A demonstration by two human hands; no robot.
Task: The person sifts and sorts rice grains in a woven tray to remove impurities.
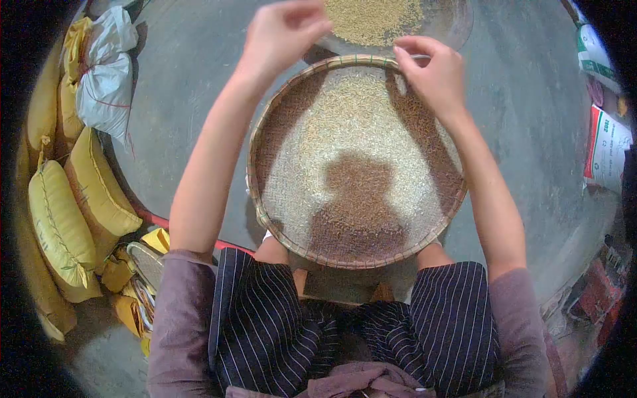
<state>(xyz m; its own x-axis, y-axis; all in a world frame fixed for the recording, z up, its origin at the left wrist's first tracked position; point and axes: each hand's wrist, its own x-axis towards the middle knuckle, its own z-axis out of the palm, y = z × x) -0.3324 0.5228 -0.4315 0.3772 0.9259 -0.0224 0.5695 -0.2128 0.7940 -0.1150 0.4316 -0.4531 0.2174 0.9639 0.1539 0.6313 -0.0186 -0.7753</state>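
The concrete floor point(517, 99) carries everything. On the person's knees rests a round woven tray point(251, 174), with pale grain point(345, 126) spread over its middle and bare weave showing along its left and right sides. Yellow sacks point(60, 219) and 1 white sack point(106, 86) are stacked at the floor's left edge. Beyond the tray's far rim stands a metal bowl point(454, 30), holding a heap of grain.

The left hand point(282, 33) hovers at the bowl's near edge and the right hand point(434, 73) is over the tray's far rim. Both have their fingers pinched closed, and what they pinch is too small to tell.

The picking-over looks only part done: most of the grain is still in the tray.

Printed bags point(607, 149) at the right edge bear red and green lettering, too small to read.
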